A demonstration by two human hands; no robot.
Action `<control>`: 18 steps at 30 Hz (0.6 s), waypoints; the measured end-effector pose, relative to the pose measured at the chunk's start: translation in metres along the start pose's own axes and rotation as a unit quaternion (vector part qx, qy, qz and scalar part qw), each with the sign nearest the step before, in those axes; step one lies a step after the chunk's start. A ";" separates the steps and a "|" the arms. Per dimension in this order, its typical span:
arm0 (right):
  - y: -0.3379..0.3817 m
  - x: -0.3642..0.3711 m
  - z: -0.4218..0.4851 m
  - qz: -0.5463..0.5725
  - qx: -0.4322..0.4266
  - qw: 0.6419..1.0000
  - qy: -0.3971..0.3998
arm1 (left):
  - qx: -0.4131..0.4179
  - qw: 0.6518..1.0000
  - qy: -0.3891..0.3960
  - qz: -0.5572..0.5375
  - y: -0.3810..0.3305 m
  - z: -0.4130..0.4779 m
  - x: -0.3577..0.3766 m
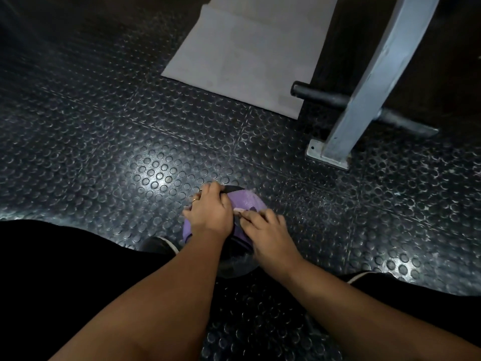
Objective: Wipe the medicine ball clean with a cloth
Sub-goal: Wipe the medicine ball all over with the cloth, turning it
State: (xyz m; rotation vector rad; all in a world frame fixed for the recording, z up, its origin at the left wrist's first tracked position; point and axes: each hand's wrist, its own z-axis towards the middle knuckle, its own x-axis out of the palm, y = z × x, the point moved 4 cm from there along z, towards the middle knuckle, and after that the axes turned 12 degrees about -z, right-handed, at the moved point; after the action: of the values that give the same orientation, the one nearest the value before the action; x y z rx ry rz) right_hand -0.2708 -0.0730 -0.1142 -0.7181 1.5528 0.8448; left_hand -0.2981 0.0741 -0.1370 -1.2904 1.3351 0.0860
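A black and purple medicine ball (246,201) sits on the floor between my feet. My left hand (209,212) lies over its top left, with the fingers curled round the far side and a ring on one finger. My right hand (265,235) rests on the ball's right side. Its fingertips press a small pale pink cloth (238,210) against the purple panel. Most of the cloth is hidden under the fingers. The ball's near side (234,264) is black and shiny.
The floor (130,152) is black studded rubber. A grey mat (242,56) lies ahead. A grey steel post (364,100) with a base plate and a black peg (320,96) stands to the right. My shoes (161,244) flank the ball.
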 end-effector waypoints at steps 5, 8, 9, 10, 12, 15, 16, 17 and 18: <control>-0.008 0.002 0.040 0.052 0.062 0.997 0.009 | 0.003 1.000 -0.006 -0.014 0.002 0.000 -0.001; -0.028 0.020 0.076 0.134 0.124 0.981 0.058 | 0.014 1.000 -0.011 -0.007 0.001 -0.008 0.001; -0.036 0.025 0.085 0.154 0.139 0.974 0.090 | 0.017 1.000 -0.009 -0.003 0.000 -0.009 0.002; -0.042 0.029 0.092 0.172 0.152 0.966 0.116 | 0.018 1.000 -0.005 -0.001 -0.001 -0.008 0.003; -0.043 0.029 0.092 0.191 0.170 0.959 0.126 | 0.014 1.000 0.000 -0.004 -0.002 -0.003 0.003; -0.028 0.014 0.070 0.213 0.150 0.963 0.072 | 0.000 1.000 -0.008 -0.030 -0.001 0.008 0.000; -0.024 0.011 0.060 0.222 0.147 0.962 0.061 | -0.005 0.999 -0.006 -0.038 -0.001 0.012 -0.001; -0.021 0.010 0.050 0.227 0.142 0.962 0.054 | -0.009 0.999 0.000 -0.046 -0.002 0.016 -0.002; -0.016 0.009 0.039 0.229 0.136 0.963 0.048 | -0.013 0.998 0.005 -0.055 -0.002 0.020 -0.003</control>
State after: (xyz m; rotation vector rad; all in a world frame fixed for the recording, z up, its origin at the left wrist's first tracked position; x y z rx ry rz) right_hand -0.2374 -0.0497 -0.1278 -0.2015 1.9143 0.9136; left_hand -0.2849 0.0894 -0.1397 -1.3858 1.2723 0.0220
